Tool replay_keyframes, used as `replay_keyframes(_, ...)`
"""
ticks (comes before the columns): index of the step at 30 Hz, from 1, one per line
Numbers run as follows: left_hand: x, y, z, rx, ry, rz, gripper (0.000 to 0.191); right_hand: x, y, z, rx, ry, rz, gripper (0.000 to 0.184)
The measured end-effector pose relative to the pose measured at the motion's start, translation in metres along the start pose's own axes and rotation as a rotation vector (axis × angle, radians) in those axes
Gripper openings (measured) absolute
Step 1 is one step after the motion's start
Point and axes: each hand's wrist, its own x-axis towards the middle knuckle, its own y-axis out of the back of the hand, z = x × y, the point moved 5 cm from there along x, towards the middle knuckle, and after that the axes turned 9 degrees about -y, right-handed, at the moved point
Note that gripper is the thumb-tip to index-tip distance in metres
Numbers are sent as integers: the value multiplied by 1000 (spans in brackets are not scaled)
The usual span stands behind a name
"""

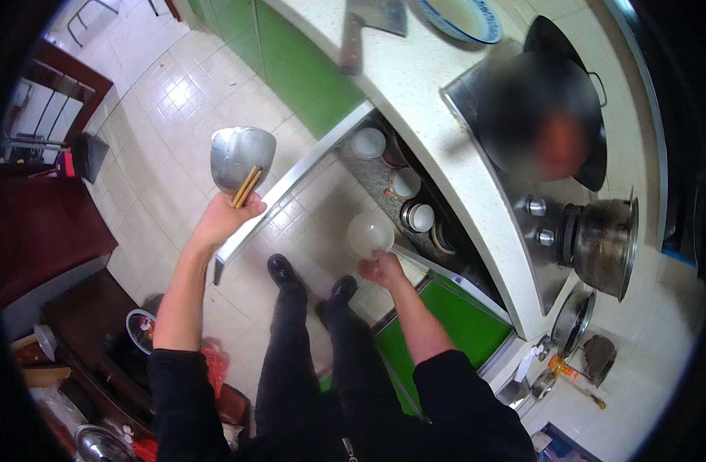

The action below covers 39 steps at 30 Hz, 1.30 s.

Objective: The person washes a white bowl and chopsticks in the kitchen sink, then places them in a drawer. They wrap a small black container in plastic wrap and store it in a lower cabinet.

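Note:
My left hand (221,222) is closed around a metal wok spatula (243,151), its broad blade pointing away from me, and a pair of wooden chopsticks (247,187). The spatula's handle is hidden in my grip. My right hand (383,269) grips a white bowl (369,232) by its near rim, in front of the open lower cabinet. Inside that cabinet, several bowls and cups (406,182) stand on a speckled shelf (353,164). Some stand stacked.
A cabinet door edge (307,167) juts out near my left hand; a green door (462,315) is at right. On the counter (422,86) lie a cleaver (353,43) and a patterned bowl (465,17). The stove holds a partly blurred wok (546,43) and a metal pot (601,248).

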Motion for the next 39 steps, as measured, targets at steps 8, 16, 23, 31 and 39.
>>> replay_keyframes(8,-3,64,0,109,-63,109,23,83,-38,-93,91,-40,41,24)
replay_keyframes(16,-15,79,-40,-65,-51,354,35,203,-45,-198,117,-71,86,28)
replay_keyframes(23,-5,77,-43,-17,-505,334,33,262,-36,-246,162,10,52,23)
replay_keyframes(31,5,73,-34,-28,-575,297,32,270,-21,-255,224,110,66,28)
replay_keyframes(39,-25,56,-44,-87,-241,321,31,197,-77,-156,108,181,-194,40)
